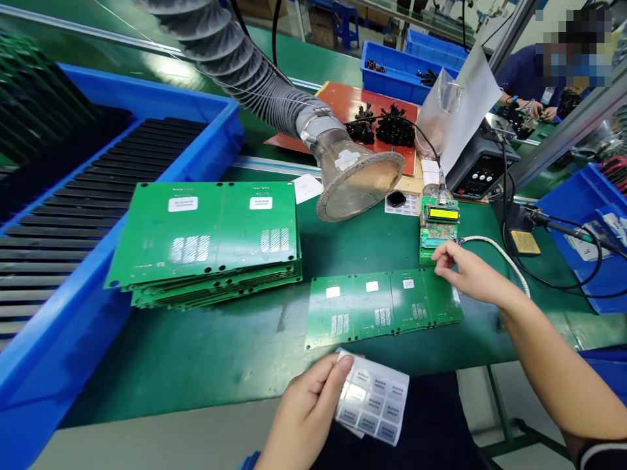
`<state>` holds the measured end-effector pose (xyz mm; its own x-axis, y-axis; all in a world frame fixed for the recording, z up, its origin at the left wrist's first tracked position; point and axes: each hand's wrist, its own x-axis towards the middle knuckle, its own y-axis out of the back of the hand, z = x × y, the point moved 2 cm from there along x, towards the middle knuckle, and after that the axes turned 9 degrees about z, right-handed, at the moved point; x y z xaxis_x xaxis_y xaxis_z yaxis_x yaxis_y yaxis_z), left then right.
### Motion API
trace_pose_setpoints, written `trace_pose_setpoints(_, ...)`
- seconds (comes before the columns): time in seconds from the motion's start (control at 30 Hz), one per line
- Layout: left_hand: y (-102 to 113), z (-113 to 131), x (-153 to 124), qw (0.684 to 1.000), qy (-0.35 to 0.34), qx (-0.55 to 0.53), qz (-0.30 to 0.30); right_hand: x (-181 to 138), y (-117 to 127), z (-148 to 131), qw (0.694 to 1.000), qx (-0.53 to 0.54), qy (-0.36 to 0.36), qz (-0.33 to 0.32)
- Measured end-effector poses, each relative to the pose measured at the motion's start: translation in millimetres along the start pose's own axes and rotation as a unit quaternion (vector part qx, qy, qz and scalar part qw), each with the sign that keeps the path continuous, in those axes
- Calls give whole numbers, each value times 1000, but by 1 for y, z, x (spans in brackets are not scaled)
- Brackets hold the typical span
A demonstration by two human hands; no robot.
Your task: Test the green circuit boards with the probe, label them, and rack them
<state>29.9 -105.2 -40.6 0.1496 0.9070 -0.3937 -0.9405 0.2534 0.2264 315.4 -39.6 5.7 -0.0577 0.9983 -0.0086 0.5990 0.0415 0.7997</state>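
Observation:
My left hand (318, 401) pinches a sheet of labels (375, 398) between thumb and fingers at the bench's front edge. The sheet carries rows of silvery printed stickers. My right hand (458, 269) is over the right end of a green circuit board panel (360, 320), its fingers curled together; whatever they may hold is hidden. Three white labels show along the panel's upper part, and the hand partly covers the rightmost section. To the left lies a stack of similar green circuit boards (210, 228), with white labels on the top one.
A grey fume extraction hose (274, 91) hangs over the bench. A blue slotted bin (44, 365) stands left. Behind my right hand are a small board with a lit display (441, 214), a soldering station (482, 163) and cables. Another person (524, 75) sits at the back right.

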Motion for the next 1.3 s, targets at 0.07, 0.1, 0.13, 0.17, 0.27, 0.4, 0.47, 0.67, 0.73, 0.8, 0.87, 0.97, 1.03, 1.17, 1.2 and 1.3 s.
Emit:
trace_pose_setpoints(0.07,0,3,-1,1000,20,-5,-8,-2,5,9,997,42,-15,-64)
trace_pose_setpoints(0.1,-1,4,-1,999,31,-11,-6,-3,5,12,995,49,-21,-83)
trace_pose_setpoints(0.13,-1,4,0,999,43,-21,2,-4,4,14,994,47,-25,-91)
trace_pose_setpoints(0.17,-1,5,0,998,55,-33,10,-5,1,14,995,36,-26,-88)
trace_pose_setpoints(0.27,-2,6,1,995,82,-61,9,-11,-10,10,998,-48,9,-43)
trace_pose_setpoints(0.4,-3,8,-1,992,99,-76,1,-24,-16,4,978,-186,70,60)
trace_pose_setpoints(0.47,-2,9,-3,991,105,-84,18,-29,-13,1,971,-205,84,92)
trace_pose_setpoints(0.67,0,9,-7,990,94,-102,25,-33,-26,-28,977,-151,150,-26)
trace_pose_setpoints(0.73,1,6,-6,989,97,-107,20,-28,-42,-43,969,-169,180,-20)
trace_pose_setpoints(0.8,1,2,-5,989,101,-108,5,-23,-59,-55,961,-186,207,-12)
trace_pose_setpoints(0.87,2,-1,-5,989,102,-108,-5,-18,-68,-61,956,-203,212,2)
trace_pose_setpoints(0.97,5,-3,-6,988,106,-114,11,-18,-63,-60,957,-223,183,37)
trace_pose_setpoints(1.03,7,-5,-6,986,114,-120,3,-22,-49,-52,962,-220,156,46)
trace_pose_setpoints(1.17,10,-8,-6,980,132,-143,-26,-32,-21,-27,970,-204,127,-33)
trace_pose_setpoints(1.2,11,-9,-5,978,137,-153,-26,-34,-16,-22,969,-205,124,-59)
trace_pose_setpoints(1.3,13,-10,-6,968,154,-194,-25,-36,-2,-15,965,-211,116,-103)
